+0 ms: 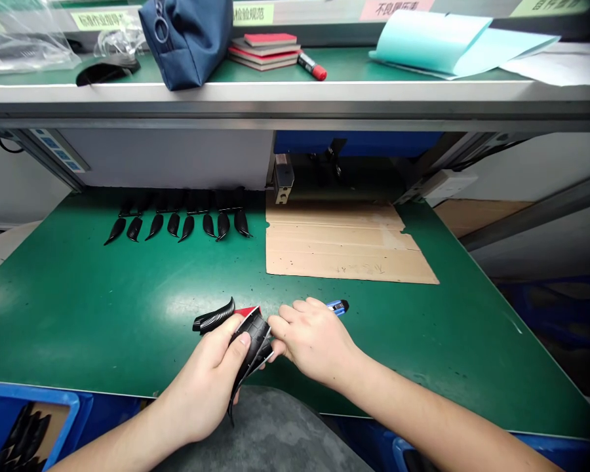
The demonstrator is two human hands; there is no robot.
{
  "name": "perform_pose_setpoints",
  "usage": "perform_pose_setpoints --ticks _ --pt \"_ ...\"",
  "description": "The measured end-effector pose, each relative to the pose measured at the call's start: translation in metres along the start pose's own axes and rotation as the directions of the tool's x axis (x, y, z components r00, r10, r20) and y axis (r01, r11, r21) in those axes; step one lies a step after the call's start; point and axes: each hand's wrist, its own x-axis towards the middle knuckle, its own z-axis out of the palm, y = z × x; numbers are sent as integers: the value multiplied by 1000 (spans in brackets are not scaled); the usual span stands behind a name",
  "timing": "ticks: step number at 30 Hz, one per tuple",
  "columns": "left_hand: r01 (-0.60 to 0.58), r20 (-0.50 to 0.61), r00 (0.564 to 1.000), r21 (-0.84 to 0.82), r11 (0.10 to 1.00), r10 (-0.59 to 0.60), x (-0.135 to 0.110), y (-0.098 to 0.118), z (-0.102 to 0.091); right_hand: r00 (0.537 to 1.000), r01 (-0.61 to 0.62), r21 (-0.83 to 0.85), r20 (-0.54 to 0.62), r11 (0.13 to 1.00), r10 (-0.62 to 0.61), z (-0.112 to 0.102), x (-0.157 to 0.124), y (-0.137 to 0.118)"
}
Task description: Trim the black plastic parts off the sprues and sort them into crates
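My left hand (216, 367) is closed around a curved black plastic part (253, 341), its thumb pressed on the hollow inner side. Pale edges run along this part, and a thin tail hangs below. Against its right edge, my right hand (312, 334) has its fingers curled into a pinch; what lies between the fingertips is hidden. A blue utility knife (337, 307) shows just beyond that hand, mostly covered, and I cannot tell whether the hand touches it. Beyond my left hand lie a ribbed black plastic part (215, 318) and a small red piece (246, 311).
Several black curved parts (187, 227) lie in a row at the back left of the green table (142, 295). A cardboard sheet (344, 246) lies at back right. Overhead, a shelf (354, 92) carries a blue pouch (189, 42). A blue bin (63, 396) stands lower left.
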Motion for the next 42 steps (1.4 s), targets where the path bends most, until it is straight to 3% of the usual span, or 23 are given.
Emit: perform_pose_setpoints --ticks 7,13,21,23,25,28,30,33,35,36,38,40,42 --pt "-1 11 1000 27 1000 0 -2 -7 0 995 -5 26 98 1000 3 2 -1 -5" --pt "18 88 996 16 1000 -20 -10 -16 -8 983 -41 30 181 999 35 0 -6 -22" --pt "-7 248 969 80 997 -14 -19 -40 -29 947 -229 156 264 961 182 5 -25 -66" --pt "-35 287 958 89 995 8 -21 -45 -33 942 -296 312 254 903 221 8 -33 -74" --pt "-53 317 948 86 995 23 -25 -47 -34 929 -371 512 218 775 300 10 -44 -82" --pt "-59 348 937 81 995 27 -34 -46 -30 854 -449 717 168 534 493 9 -65 -93" --pt "-62 348 937 92 994 26 -40 -44 -22 797 -491 721 144 490 587 5 -81 -99" --pt "-64 313 950 167 984 9 -45 -40 -4 738 -565 585 42 582 674 -4 -106 -103" --pt "-87 283 959 250 964 13 -46 -37 13 729 -548 532 -75 646 680 -13 -124 -102" --pt "-106 288 957 285 953 21 -46 -37 24 749 -512 505 -134 695 649 -18 -133 -102" --pt "-136 321 947 321 937 27 -46 -40 50 834 -402 388 -218 829 506 -28 -155 -102" --pt "-127 341 940 330 935 8 -45 -48 80 923 -286 221 -198 932 330 -30 -180 -100" --pt "-74 308 951 352 933 -41 -39 -59 114 951 -242 115 -167 963 259 -23 -208 -95"
